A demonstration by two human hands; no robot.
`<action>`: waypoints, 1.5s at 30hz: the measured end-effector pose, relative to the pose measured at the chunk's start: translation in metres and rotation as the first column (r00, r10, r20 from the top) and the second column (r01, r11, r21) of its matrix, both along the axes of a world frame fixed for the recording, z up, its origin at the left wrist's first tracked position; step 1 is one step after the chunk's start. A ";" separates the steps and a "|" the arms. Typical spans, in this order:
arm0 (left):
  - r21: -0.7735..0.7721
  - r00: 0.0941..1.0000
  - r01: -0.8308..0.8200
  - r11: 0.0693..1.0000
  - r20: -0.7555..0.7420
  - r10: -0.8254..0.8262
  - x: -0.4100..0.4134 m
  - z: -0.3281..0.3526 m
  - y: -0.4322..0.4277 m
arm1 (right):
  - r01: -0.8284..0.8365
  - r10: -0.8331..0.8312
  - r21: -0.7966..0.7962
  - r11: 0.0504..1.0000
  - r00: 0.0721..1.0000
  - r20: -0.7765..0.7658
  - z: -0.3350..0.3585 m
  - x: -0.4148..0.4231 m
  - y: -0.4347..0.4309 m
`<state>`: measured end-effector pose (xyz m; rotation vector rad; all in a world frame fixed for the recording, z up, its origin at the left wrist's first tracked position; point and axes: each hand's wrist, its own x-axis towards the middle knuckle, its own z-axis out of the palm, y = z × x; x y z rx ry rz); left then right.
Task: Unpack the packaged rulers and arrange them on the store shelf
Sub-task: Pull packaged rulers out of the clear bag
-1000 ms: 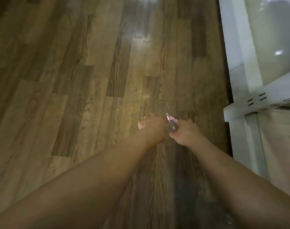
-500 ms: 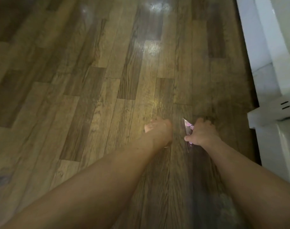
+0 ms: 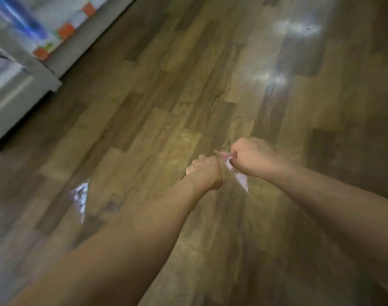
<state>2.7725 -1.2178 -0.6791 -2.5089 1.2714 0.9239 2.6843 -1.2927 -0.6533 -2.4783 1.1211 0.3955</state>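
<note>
Wood floor [image 3: 144,107] is lying under two grips: right grip [image 3: 250,157] is squeezing one packet [image 3: 241,181]; left grip [image 3: 203,173] is curling, hold unclear.

A wood-plank floor [image 3: 166,96] in mixed browns is filling nearly the whole view, its boards running from 7 o'clock toward 1 o'clock. Two white glare patches are shining on it at 1 o'clock, one [image 3: 297,28] beyond the other [image 3: 268,77]. At 10 o'clock a pale grey shelf unit [image 3: 23,89] is standing on the floor, blurred, with orange tags [image 3: 66,32] showing along its edge.
</note>
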 end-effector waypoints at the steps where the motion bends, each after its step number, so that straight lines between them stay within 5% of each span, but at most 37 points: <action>1: -0.004 0.998 -0.057 0.998 -0.007 0.057 0.022 -0.002 0.015 | -0.039 0.039 -0.010 0.999 0.999 0.021 0.002 0.024 0.012; 10: 0.009 0.891 -0.453 0.891 0.034 0.453 0.180 -0.026 0.159 | -0.135 0.116 0.208 0.969 0.988 0.102 -0.033 0.174 0.126; 21: -0.022 0.744 -0.662 0.750 0.102 0.660 0.268 -0.076 0.236 | -0.150 0.145 0.341 0.928 0.989 0.041 -0.079 0.258 0.215; 36: -0.134 0.781 -0.617 0.775 0.013 0.624 0.287 -0.084 0.263 | -0.066 0.047 0.403 0.913 0.997 0.055 -0.095 0.295 0.255; 45: -0.144 0.910 -0.402 0.904 0.047 0.412 0.262 -0.079 0.270 | -0.005 0.007 0.432 0.902 1.000 -0.003 -0.114 0.274 0.259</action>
